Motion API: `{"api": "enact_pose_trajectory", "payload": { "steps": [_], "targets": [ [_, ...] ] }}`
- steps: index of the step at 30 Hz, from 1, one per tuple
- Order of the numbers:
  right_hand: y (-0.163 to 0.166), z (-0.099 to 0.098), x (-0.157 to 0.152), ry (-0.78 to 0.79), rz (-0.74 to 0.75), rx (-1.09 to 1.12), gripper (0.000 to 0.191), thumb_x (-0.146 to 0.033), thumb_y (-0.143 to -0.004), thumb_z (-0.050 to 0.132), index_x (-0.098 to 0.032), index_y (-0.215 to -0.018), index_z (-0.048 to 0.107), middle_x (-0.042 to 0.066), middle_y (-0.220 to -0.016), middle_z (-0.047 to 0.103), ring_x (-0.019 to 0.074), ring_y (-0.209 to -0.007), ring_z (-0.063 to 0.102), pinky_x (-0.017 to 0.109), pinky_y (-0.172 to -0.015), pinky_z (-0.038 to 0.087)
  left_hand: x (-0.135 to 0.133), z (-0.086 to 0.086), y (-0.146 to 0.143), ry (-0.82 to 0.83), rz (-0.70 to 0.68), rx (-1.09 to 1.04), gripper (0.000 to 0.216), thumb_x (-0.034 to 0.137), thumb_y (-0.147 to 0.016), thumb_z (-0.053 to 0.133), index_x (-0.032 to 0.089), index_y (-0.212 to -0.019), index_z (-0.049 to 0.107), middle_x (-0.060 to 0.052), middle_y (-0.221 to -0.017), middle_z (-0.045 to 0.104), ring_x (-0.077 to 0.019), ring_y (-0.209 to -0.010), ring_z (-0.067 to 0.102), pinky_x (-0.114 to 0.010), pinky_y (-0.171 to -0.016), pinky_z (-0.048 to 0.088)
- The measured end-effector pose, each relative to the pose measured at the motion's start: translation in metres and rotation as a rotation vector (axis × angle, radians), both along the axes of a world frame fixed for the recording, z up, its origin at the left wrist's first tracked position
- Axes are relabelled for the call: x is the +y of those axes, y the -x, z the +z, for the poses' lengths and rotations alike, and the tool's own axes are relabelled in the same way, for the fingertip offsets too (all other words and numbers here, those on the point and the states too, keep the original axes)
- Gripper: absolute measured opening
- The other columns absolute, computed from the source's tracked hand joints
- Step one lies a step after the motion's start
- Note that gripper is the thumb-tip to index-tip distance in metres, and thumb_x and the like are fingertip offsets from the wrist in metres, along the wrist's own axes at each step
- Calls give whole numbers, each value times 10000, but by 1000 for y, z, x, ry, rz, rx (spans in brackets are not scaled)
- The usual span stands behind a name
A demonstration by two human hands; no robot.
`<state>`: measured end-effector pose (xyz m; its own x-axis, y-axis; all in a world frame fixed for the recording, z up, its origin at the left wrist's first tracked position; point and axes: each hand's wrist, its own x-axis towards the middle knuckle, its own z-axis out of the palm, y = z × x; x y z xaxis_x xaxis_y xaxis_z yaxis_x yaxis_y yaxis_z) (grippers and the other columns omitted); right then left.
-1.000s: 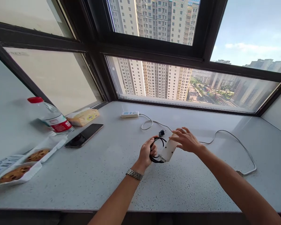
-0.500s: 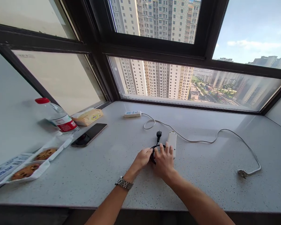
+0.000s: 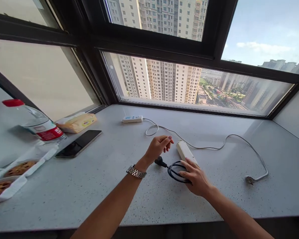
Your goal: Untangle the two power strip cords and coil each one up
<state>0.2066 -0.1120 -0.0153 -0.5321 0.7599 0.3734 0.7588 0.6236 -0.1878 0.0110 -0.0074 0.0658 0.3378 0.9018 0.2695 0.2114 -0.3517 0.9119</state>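
Observation:
My left hand hovers just above a black plug, its fingers loosely curled in with nothing visible in them. A silver watch is on that wrist. A coil of black cable leads from the plug to my right hand, whose fingers close over the coil's right side. The right fingertips also reach the near end of a white power strip, which lies slanted on the counter. Part of this strip is hidden under the hand.
Behind lies another white power strip, its grey cord running right to a plug. At left are a phone, a red-capped bottle, a tissue pack and cookies in a tray. Windows edge the counter.
My left hand has come off the cable coil and risen. My right hand has shifted right with the coil, the power strip now slants, and the black plug points left. The view has turned slightly right.

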Motion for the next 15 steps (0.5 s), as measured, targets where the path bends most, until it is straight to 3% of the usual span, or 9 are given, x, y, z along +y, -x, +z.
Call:
{"api": "enact_pose_trajectory", "payload": {
  "steps": [2,4,8,11,15],
  "targets": [
    [6,2,-8,50,29,-94,372,-168,-751,602,-246,-1113,629,83,-1393,460,310,-1363,261,500,-1047,332,18,5,-27,-121,-110,226,467,450,-896,323,122,-823,647,-59,-653,629,-141,-559,583,-215,-474,438],
    [15,6,-13,89,34,-135,372,-225,-768,615,-257,-1138,621,77,-1396,455,318,-1371,230,499,-1068,287,33,3,-59,-249,-248,584,447,375,-928,274,127,-1007,637,-85,-854,684,-161,-732,639,-236,-608,490],
    [29,8,-16,119,-20,-77,535,-540,-772,612,-289,-1241,553,63,-1416,426,351,-1366,191,532,-1074,232,47,-18,-120,-322,-353,821,404,393,-835,549,148,-1152,594,-135,-1176,618,-248,-1035,593,-328,-862,461],
    [36,-1,-15,120,-41,-63,542,-661,-796,509,-325,-1218,564,28,-1354,504,362,-1337,227,573,-1065,200,46,-39,-156,-350,-400,940,360,409,-802,614,161,-1062,631,-154,-1147,625,-291,-1074,570,-397,-911,426],
    [34,-8,-13,114,-7,-125,380,-535,-877,491,-327,-1181,585,1,-1270,581,326,-1326,269,572,-1084,168,45,-57,-178,-345,-449,1038,169,315,-815,613,179,-901,666,-121,-947,687,-257,-924,632,-359,-827,460]
  ]
}}
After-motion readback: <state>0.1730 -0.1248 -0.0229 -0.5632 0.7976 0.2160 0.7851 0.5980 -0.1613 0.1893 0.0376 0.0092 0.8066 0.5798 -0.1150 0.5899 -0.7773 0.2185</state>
